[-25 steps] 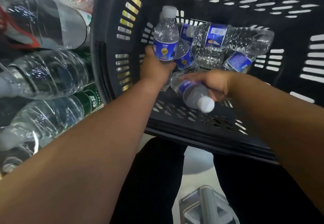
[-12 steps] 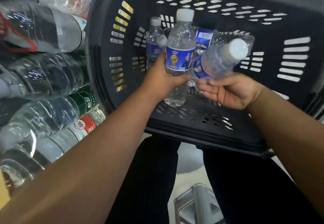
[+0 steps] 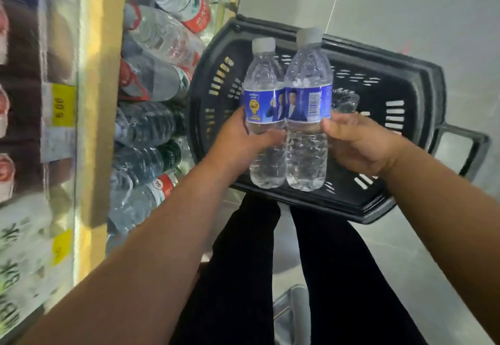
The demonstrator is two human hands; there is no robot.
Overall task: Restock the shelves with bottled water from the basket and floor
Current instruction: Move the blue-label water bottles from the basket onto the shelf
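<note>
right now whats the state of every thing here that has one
left bottle, capped, upright, gripped by left hand
right bottle, capped, upright, gripped by right hand, against left bottle
basket, handle folded down, below both bottles
third bottle, lying in basket, mostly hidden
large bottles, packed together at left

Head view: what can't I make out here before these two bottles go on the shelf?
All head view.
- Basket count: the left bottle, right bottle, left hand and right hand cover its floor; one clear bottle peeks out.
- Shelf: motion-blurred; price tag digits uncertain, free slots not discernible.
- Right hand's fingers: behind the right bottle.
</note>
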